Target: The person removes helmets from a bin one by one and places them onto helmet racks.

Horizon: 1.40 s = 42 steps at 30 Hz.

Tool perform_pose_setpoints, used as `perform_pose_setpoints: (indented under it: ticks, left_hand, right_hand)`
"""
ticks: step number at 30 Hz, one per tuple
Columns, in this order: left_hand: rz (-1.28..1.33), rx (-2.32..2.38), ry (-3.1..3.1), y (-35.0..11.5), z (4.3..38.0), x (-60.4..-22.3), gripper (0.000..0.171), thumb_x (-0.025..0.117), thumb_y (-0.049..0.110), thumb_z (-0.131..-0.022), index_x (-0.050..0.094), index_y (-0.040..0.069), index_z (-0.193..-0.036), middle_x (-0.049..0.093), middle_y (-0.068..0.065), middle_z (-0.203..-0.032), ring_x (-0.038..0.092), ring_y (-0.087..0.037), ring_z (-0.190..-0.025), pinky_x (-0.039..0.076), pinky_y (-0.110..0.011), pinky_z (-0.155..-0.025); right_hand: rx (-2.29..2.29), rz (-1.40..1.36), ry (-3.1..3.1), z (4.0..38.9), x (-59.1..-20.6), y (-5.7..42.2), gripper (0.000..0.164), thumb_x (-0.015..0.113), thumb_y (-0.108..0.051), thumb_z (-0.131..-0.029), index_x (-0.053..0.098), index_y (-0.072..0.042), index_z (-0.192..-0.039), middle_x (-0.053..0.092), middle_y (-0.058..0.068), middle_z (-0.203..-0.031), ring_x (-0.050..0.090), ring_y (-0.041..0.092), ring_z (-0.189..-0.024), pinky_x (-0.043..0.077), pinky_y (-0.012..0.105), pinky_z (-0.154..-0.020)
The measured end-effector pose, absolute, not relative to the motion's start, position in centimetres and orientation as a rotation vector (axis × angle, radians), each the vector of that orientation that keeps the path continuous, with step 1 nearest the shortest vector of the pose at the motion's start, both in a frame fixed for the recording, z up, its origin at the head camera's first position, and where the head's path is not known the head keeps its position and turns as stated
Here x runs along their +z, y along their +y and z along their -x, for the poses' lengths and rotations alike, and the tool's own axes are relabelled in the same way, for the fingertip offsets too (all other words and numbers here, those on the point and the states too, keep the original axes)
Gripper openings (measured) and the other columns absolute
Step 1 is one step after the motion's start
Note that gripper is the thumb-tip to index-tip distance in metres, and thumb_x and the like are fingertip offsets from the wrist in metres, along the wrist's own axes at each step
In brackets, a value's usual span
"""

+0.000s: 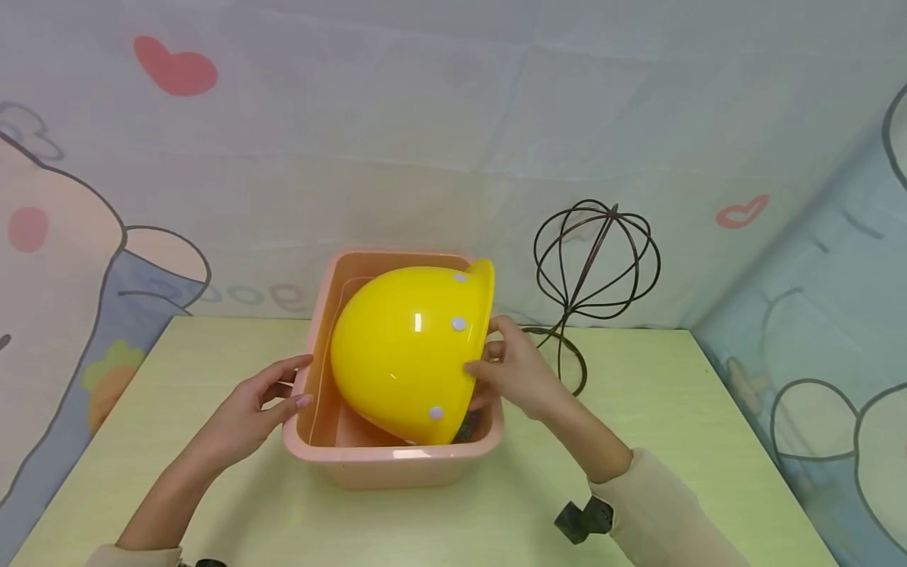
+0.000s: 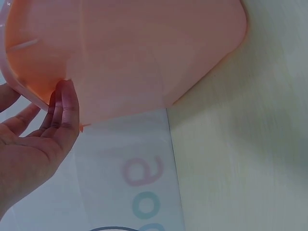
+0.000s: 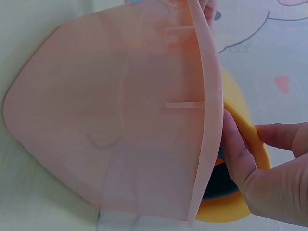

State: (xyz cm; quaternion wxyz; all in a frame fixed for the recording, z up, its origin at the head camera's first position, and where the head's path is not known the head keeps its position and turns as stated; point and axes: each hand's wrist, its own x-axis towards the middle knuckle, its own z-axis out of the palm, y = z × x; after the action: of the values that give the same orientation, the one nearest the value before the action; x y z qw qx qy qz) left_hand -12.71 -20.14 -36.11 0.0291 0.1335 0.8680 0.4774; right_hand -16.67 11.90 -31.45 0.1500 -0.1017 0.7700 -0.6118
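Note:
A yellow hard hat (image 1: 404, 354) with pale round studs lies on its side in a pink plastic basin (image 1: 397, 454), its brim facing right. My right hand (image 1: 520, 374) pinches that brim, thumb outside and fingers inside, as the right wrist view also shows on the hard hat (image 3: 262, 149). Dark lining shows inside the hat there. On the basin's left rim, my left hand (image 1: 248, 409) grips with thumb and fingers. In the left wrist view the left hand's fingers (image 2: 67, 108) curl under the rim of the basin (image 2: 144, 53).
Right of the basin, a dark wire balloon-shaped stand (image 1: 595, 268) rises from a looped base near the table's back edge. The pale table (image 1: 638, 441) meets a printed cloth backdrop (image 1: 397, 157) behind. A black wrist camera (image 1: 584, 520) hangs by the right sleeve.

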Motion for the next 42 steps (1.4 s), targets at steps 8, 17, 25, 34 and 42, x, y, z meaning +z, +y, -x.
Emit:
perform_pose_setpoints:
  ticks: [8,17,25,34,42]
  left_hand:
    - [-0.425,1.471,2.679,-20.1,12.8,-36.1,0.053,0.058,0.016,-0.09,0.037,-0.002,-0.136,0.052,-0.016,-0.112,0.052,-0.03,-0.1,0.046,-0.023,-0.073]
    - [-0.425,1.472,2.68,-20.0,12.7,-36.1,0.052,0.058,0.017,-0.091,0.038,-0.002,-0.135,0.052,-0.016,-0.112,0.052,-0.03,-0.099,0.046,-0.023,-0.074]
    - [-0.438,1.485,2.675,-20.0,12.7,-36.2,0.052,0.057,0.017,-0.091,0.038,-0.002,-0.135,0.052,-0.017,-0.111,0.052,-0.03,-0.099,0.046,-0.023,-0.073]
    - [-0.427,1.468,2.693,-20.1,12.6,-36.2,0.052,0.058,0.018,-0.091,0.039,0.0,-0.136,0.051,-0.017,-0.112,0.052,-0.032,-0.1,0.046,-0.023,-0.075]
    - [-0.433,1.465,2.7,-20.1,12.6,-36.2,0.052,0.057,0.017,-0.091,0.038,-0.001,-0.136,0.051,-0.017,-0.113,0.052,-0.032,-0.1,0.045,-0.023,-0.076]
  right_hand:
    - [-1.789,0.255,2.216,16.6,-31.4,11.7,0.067,0.058,0.007,-0.084,0.021,-0.008,-0.138,0.055,0.018,-0.079,0.064,0.032,-0.06,0.051,0.044,-0.055]
    - [-1.799,0.264,2.211,16.6,-31.5,12.0,0.068,0.056,0.008,-0.084,0.019,-0.007,-0.139,0.06,0.021,-0.09,0.064,0.033,-0.059,0.052,0.043,-0.054]
    - [-1.869,0.271,2.151,16.7,-32.0,12.5,0.065,0.054,0.01,-0.085,0.02,-0.005,-0.138,0.059,0.025,-0.099,0.064,0.034,-0.062,0.051,0.043,-0.054]
    - [-1.942,0.253,2.066,17.1,-32.1,12.7,0.062,0.053,0.012,-0.084,0.023,-0.006,-0.135,0.059,0.026,-0.102,0.065,0.036,-0.071,0.051,0.044,-0.055]
    - [-1.99,0.258,2.023,17.2,-32.3,12.8,0.06,0.053,0.013,-0.084,0.025,-0.005,-0.134,0.058,0.027,-0.103,0.064,0.038,-0.068,0.051,0.044,-0.054]
